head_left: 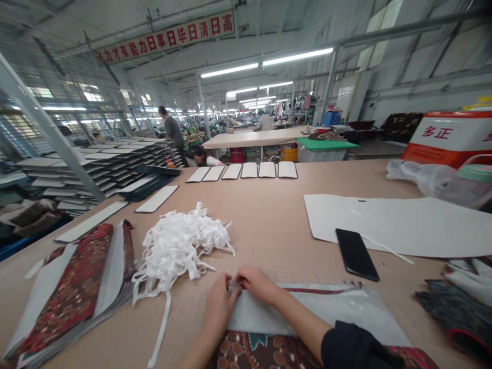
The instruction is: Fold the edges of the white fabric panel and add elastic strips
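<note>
Both hands meet at the far left corner of a patterned fabric piece with a pale grey backing, which lies in front of me. My left hand pinches the corner edge between thumb and fingers. Right beside it, my right hand has its fingers closed on the same corner. A narrow red patterned edge runs along the far side of the backing. Just left of my hands lies a heap of white strips, one strip trailing toward me. Whatever small part sits between my fingertips is hidden.
A stack of patterned fabric pieces lies at left. A black phone rests partly on a large white panel at right. Several pale, dark-edged panels line the far edge. Dark bundled material is at near right. Two people are beyond the table.
</note>
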The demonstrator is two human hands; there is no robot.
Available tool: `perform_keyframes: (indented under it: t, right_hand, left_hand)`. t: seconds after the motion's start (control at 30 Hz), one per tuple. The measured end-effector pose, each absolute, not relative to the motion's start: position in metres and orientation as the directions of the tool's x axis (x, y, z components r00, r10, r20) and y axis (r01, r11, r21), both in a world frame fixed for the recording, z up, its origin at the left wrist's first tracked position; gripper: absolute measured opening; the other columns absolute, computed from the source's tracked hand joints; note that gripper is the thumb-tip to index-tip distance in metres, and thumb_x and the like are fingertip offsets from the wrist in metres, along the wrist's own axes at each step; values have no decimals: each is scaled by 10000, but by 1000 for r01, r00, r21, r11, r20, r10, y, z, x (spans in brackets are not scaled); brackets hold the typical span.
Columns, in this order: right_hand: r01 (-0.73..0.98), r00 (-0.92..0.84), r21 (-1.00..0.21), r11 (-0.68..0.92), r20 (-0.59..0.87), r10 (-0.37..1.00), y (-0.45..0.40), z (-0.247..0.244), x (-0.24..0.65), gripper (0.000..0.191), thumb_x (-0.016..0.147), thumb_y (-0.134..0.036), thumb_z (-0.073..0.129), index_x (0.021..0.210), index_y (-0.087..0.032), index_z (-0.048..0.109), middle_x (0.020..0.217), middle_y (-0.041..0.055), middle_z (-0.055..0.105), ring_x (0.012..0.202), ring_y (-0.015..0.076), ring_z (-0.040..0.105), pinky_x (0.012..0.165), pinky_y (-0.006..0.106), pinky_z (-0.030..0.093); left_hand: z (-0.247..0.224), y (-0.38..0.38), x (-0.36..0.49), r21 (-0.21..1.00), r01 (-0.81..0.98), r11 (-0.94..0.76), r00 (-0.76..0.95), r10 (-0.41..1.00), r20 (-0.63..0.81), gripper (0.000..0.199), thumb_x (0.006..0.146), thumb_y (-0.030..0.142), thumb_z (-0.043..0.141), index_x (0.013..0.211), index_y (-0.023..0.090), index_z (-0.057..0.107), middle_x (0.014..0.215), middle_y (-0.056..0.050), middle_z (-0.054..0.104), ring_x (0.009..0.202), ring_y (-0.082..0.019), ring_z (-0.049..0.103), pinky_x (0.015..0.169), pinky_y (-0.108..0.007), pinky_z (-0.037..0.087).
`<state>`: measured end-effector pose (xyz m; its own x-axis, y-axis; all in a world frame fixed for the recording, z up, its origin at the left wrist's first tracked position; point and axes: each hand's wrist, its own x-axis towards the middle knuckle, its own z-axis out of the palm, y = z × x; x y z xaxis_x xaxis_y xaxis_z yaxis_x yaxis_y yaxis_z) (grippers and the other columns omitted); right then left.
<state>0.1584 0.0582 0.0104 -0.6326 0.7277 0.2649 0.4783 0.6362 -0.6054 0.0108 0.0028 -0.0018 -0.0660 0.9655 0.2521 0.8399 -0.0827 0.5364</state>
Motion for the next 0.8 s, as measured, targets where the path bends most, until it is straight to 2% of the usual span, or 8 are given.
perform_keyframes:
  t: [0.2, 0.33, 0.43, 0.53, 0.63, 0.8]
  right_hand:
    - [521, -656, -549, 654, 232, 718, 69, 5, 155, 206, 755, -74, 433, 782, -147, 623, 831, 33, 586, 814, 135, 510, 752, 210, 378]
    - [585, -680, -480, 653, 148, 718, 72, 12, 151, 189, 760, -99, 450, 761, -147, 633, 827, 43, 588, 773, 138, 518, 706, 209, 383]
    - [632, -685, -407, 659, 105, 721, 72, 17, 147, 182, 753, -103, 453, 786, -144, 627, 844, 52, 588, 758, 143, 520, 679, 212, 385]
    - [651, -695, -342, 677, 90, 713, 70, 20, 144, 192, 752, -98, 444, 831, -142, 613, 874, 66, 588, 785, 157, 525, 679, 224, 388]
    - [655, -695, -327, 682, 94, 713, 69, 21, 142, 197, 758, -84, 423, 848, -139, 590, 889, 72, 588, 797, 160, 526, 679, 229, 383]
    - [709, -586, -433, 557, 79, 807, 70, 18, 142, 176, 723, -91, 486, 876, -151, 552, 870, 44, 593, 772, 145, 518, 647, 215, 358]
  left_hand:
    - [-3, -6, 13, 164, 955, -249, 162, 896, 413, 69, 819, 221, 511, 841, 201, 573, 877, -29, 560, 852, -202, 495, 733, -331, 340]
    - [-5, -7, 13, -31, 944, -327, 313, 868, 384, 110, 837, 180, 490, 839, 212, 595, 870, -24, 571, 824, -201, 494, 733, -349, 350]
    - [-5, -8, 14, -126, 924, -361, 383, 866, 321, 164, 832, 126, 472, 935, 176, 590, 900, -52, 573, 821, -204, 498, 741, -353, 376]
    - [-2, -9, 15, -179, 910, -374, 410, 873, 263, 240, 830, 102, 457, 1048, 131, 555, 911, -74, 577, 821, -216, 507, 734, -361, 400]
    - [0, -9, 16, -163, 920, -357, 388, 891, 235, 266, 833, 101, 454, 1081, 140, 543, 930, -70, 576, 831, -220, 511, 729, -361, 413]
    - [-2, -8, 14, -116, 941, -319, 339, 909, 243, 253, 843, 127, 460, 1064, 206, 555, 954, -46, 569, 854, -213, 511, 724, -350, 418]
